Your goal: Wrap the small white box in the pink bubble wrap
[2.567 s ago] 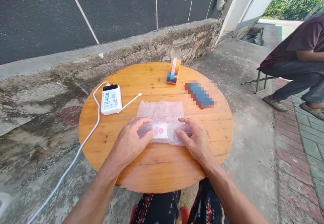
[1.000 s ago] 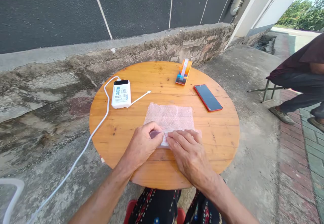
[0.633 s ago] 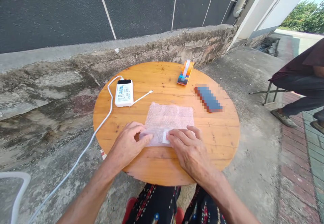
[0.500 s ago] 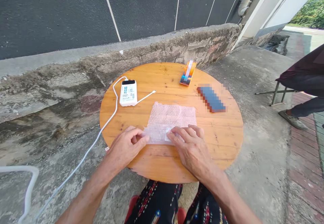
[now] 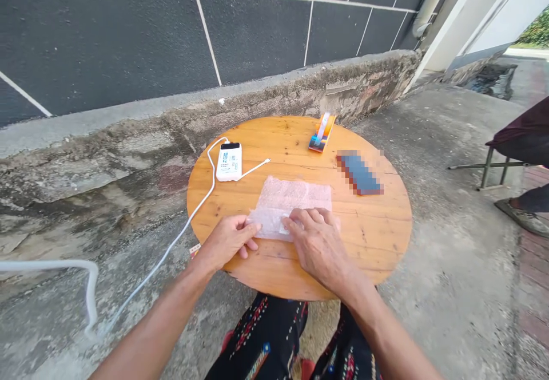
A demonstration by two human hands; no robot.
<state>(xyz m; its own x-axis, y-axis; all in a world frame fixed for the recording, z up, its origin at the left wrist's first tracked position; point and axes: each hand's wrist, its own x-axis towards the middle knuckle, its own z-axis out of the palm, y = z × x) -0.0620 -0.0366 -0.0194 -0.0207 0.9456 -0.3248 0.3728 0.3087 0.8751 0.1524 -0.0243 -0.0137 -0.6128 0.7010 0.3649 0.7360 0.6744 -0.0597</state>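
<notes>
A sheet of pinkish bubble wrap (image 5: 295,192) lies on the round wooden table (image 5: 369,231), its near edge folded over into a whitish strip. My left hand (image 5: 229,240) pinches the left end of that fold between thumb and fingers. Curled over the fold's right part, my right hand (image 5: 317,242) presses and grips the wrap, the thumb by a small whitish patch (image 5: 283,226). Whatever lies inside the fold cannot be made out clearly.
A white power bank (image 5: 229,162) with a white cable (image 5: 201,201) sits at the back left. An orange tape dispenser (image 5: 321,133) stands at the far edge. To the right lies a pixelated dark phone-like slab (image 5: 361,174). A seated person's leg (image 5: 534,200) shows at far right.
My left hand has shifted its pinch on the corner, and its lower fingers have spread below. The fold looks slightly narrower. The whole view has swung a little left and up.
</notes>
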